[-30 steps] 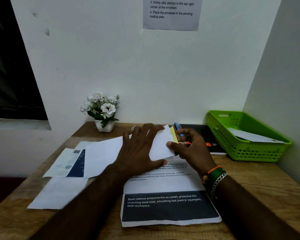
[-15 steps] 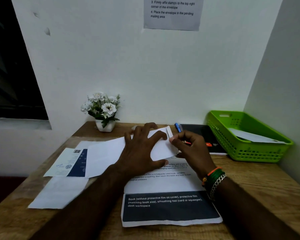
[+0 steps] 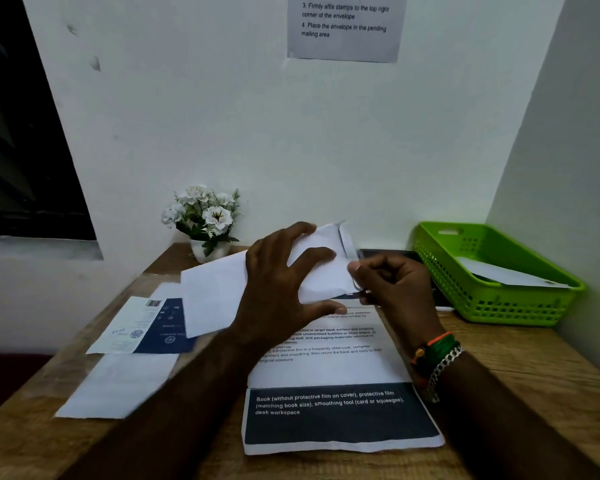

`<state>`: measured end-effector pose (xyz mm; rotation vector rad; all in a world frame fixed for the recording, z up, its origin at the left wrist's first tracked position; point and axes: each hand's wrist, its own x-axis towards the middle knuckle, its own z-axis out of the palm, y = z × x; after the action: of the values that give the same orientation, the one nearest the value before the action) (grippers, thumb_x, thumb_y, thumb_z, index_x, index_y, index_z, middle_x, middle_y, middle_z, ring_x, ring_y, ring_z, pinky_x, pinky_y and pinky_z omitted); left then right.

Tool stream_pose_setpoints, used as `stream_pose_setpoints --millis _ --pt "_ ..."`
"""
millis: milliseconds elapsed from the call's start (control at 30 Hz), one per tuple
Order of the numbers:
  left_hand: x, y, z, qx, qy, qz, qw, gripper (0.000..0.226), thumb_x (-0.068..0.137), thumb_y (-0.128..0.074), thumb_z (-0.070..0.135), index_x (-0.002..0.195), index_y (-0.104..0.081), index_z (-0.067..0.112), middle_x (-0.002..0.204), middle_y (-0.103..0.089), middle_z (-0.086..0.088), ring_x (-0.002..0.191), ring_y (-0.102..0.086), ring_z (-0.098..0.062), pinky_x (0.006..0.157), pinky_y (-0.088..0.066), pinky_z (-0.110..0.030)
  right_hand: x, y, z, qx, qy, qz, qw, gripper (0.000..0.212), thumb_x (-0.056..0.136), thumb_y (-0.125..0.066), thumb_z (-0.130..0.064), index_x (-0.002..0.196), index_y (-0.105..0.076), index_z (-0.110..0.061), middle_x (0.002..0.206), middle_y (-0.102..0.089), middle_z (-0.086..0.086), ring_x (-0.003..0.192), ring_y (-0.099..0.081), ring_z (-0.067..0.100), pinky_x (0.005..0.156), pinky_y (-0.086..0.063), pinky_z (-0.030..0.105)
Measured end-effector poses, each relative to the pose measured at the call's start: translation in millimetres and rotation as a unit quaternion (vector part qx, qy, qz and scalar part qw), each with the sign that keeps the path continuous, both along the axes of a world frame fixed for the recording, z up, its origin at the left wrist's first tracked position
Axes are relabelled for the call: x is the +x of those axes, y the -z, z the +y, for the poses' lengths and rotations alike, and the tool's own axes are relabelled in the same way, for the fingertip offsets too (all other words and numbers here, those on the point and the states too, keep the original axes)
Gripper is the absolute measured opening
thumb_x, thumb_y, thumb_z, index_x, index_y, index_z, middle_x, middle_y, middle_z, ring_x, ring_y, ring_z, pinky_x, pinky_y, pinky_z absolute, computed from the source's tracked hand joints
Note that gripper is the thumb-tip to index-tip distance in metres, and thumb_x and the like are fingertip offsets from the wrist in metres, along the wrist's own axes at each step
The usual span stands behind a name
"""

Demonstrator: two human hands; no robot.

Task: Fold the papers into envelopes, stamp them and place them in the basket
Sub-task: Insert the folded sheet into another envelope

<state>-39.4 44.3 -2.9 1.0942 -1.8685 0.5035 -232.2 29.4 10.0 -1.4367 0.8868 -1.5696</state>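
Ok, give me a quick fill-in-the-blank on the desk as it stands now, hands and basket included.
1. The left hand lies spread on the folded ____.
2. The basket is coloured ____.
3. The flower pot stands by the wall, to the ____ of both hands.
4. Bracelets sit on the wrist of the ____ hand.

Missing words: paper; green; left; right
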Motion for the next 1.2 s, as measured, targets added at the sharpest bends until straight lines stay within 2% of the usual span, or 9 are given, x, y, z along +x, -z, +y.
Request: stream_pose_setpoints --millis 167,267,367,500,567,733,833,1033,1200 --pt "-5.9 -7.9 7.6 -0.060 0.054 0.056 0.995 0.058 0.080 -0.080 0.057 0.120 -0.073 0.016 0.148 -0.047 -0.013 0.137 -0.043 -0.030 0.113 -0.035 -0.047 -5.6 -15.8 8.4 -0.166 0.151 -0.032 0.974 0.014 0.093 -0.067 -0.006 0.084 -0.060 -0.012 0.066 -0.061 -0.006 0.054 -0.058 0.011 0.047 -0.051 0.025" --pt "-8.9 -11.5 13.8 -0.120 0.068 0.077 0.987 0.038 0.089 -0.075 0.043 0.111 -0.076 0.011 0.136 -0.055 -0.013 0.124 -0.052 -0.032 0.097 -0.045 -0.050 -16.5 -24.1 11.7 -0.278 0.284 -0.003 0.918 0.008 0.096 -0.063 -0.006 0.091 -0.058 -0.006 0.078 -0.055 -0.007 0.071 -0.056 -0.006 0.063 -0.047 0.014" --pt "-12.0 -14.3 19.6 -0.129 0.110 0.097 0.981 0.026 0.091 -0.073 0.028 0.102 -0.076 0.004 0.115 -0.061 -0.012 0.103 -0.060 -0.027 0.084 -0.049 -0.042 -22.8 -23.4 13.3 -0.356 0.356 0.048 0.862 0.008 0.096 -0.062 -0.007 0.094 -0.059 0.001 0.088 -0.054 -0.001 0.083 -0.054 -0.003 0.072 -0.044 0.021" --pt "-20.2 -17.2 30.1 -0.094 0.170 0.170 0.966 0.015 0.093 -0.068 0.015 0.089 -0.072 0.001 0.090 -0.067 -0.004 0.085 -0.062 -0.014 0.076 -0.044 -0.022 -9.9 -16.9 19.8 -0.429 0.278 0.133 0.849 0.010 0.092 -0.063 -0.005 0.087 -0.061 0.004 0.090 -0.057 0.006 0.082 -0.056 0.014 0.073 -0.046 0.025" --pt "-23.2 -18.5 33.7 -0.076 0.180 0.230 0.953 0.015 0.096 -0.066 0.012 0.085 -0.071 0.003 0.085 -0.068 0.000 0.080 -0.062 -0.012 0.074 -0.043 -0.019 -1.3 -13.6 22.9 -0.443 0.239 0.170 0.847 0.009 0.090 -0.068 -0.005 0.085 -0.064 0.002 0.086 -0.060 0.008 0.080 -0.058 0.016 0.070 -0.047 0.027" --pt "-22.5 -21.2 32.7 -0.008 0.208 0.367 0.906 0.020 0.096 -0.069 0.017 0.078 -0.069 0.007 0.072 -0.068 -0.003 0.068 -0.066 -0.025 0.065 -0.053 -0.039 11.2 -4.7 24.2 -0.449 0.168 0.234 0.846 0.009 0.084 -0.076 -0.003 0.085 -0.068 0.001 0.086 -0.063 0.010 0.075 -0.060 0.020 0.063 -0.049 0.034" --pt "-24.9 -22.2 35.7 0.013 0.211 0.418 0.883 0.024 0.093 -0.073 0.019 0.074 -0.068 0.006 0.068 -0.069 -0.001 0.063 -0.068 -0.020 0.064 -0.054 -0.032 13.9 -1.2 24.1 -0.446 0.144 0.257 0.845 0.011 0.083 -0.078 -0.004 0.089 -0.070 -0.001 0.090 -0.064 0.008 0.077 -0.059 0.018 0.062 -0.050 0.031" --pt "-24.7 -20.5 31.8 0.013 0.167 0.448 0.878 0.021 0.087 -0.079 0.012 0.074 -0.066 0.003 0.064 -0.067 -0.001 0.057 -0.066 -0.014 0.057 -0.052 -0.026 16.7 2.7 24.4 -0.422 0.088 0.284 0.857 0.020 0.079 -0.077 0.002 0.098 -0.071 -0.003 0.095 -0.063 0.006 0.085 -0.060 0.019 0.057 -0.050 0.031" --pt "-21.9 -22.6 29.2 0.019 0.151 0.512 0.845 0.017 0.093 -0.073 0.010 0.079 -0.064 0.002 0.068 -0.067 -0.006 0.058 -0.066 -0.017 0.056 -0.057 -0.045 16.2 1.3 24.7 -0.371 0.038 0.277 0.886 0.039 0.075 -0.084 -0.012 0.111 -0.067 -0.008 0.109 -0.060 0.005 0.100 -0.059 0.022 0.065 -0.052 0.029"
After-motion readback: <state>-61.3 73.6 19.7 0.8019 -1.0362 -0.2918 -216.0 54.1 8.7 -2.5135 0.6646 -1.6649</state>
